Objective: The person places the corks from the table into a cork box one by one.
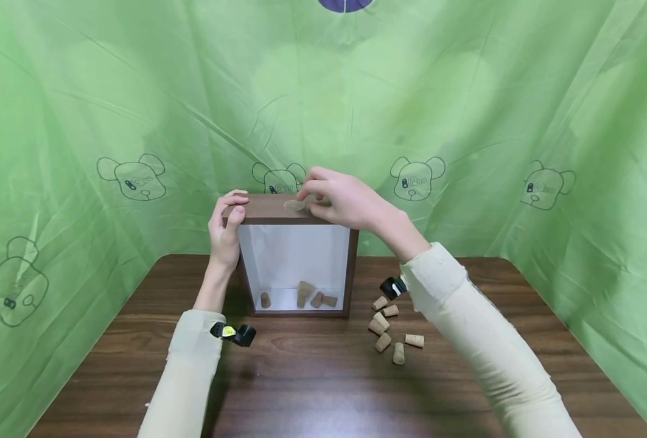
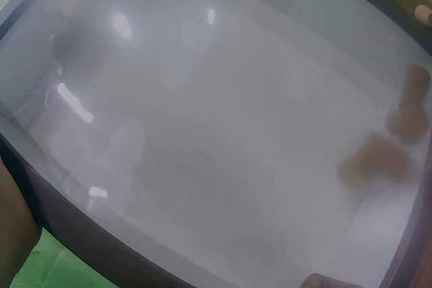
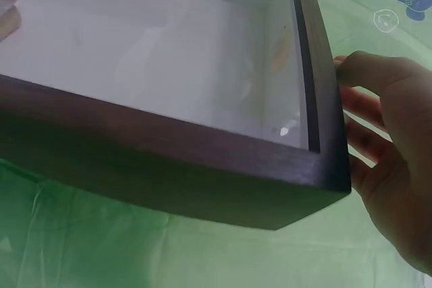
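Under the left hand (image 1: 226,228), a box (image 1: 265,208) is gripped.
In the bent right hand (image 1: 347,196), any hold cannot be told; corks (image 1: 398,353) are apparently being loaded, careful aim likely needed.

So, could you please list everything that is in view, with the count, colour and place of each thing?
Box: 1, brown with white interior and clear front, upright on the table
Corks inside: at least four, brown, at the box's bottom
Loose corks: about eight, light brown, on the table, right of the box
Oval patch: 1, pale, on the box's top
Table: 1, brown, below
Cloth: green with printed animal outlines, behind and at both sides
Wrist cameras: 2, black, at the cuffs
Sleeves: 2, cream, on the arms
Left hand: 1, bare, gripping the box's corner
Right hand: 1, bare, at the oval patch
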A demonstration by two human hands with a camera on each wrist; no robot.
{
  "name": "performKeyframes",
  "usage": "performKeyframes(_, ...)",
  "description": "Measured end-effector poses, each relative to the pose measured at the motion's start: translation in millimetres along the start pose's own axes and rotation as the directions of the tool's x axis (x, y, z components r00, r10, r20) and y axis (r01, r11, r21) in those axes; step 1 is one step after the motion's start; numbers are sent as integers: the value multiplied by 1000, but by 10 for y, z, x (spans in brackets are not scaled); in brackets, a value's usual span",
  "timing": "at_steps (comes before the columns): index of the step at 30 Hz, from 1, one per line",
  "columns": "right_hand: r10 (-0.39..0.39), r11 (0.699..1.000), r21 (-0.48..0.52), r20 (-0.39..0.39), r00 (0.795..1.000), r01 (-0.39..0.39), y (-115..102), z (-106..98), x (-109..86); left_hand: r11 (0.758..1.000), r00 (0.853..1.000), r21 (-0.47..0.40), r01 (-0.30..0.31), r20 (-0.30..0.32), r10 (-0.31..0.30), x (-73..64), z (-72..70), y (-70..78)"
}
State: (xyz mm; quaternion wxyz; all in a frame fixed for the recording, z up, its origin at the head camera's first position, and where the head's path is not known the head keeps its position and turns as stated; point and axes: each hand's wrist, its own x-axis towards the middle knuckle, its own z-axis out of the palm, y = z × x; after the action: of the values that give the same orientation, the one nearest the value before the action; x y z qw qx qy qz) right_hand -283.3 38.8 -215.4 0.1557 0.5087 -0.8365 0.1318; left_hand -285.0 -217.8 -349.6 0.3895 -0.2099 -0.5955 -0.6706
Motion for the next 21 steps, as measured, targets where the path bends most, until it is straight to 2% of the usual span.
performKeyframes(5,-7,999,48,-34,999,8,9,-31,-148,1000,1000,8,-8,3,8,31,-12,28)
performKeyframes(10,-13,996,83,-128,992,24,23,-62,-373,1000,1000,1,12,-2,-12,13,7,68)
performKeyframes(15,-22,992,119,-244,969,52,62,-47,-637,1000,1000,4,30,-2,-30,-31,34,80)
performKeyframes(21,2,991,127,-332,943,43,172,-24,-856,1000,1000,1,16,7,-16,-17,56,94)
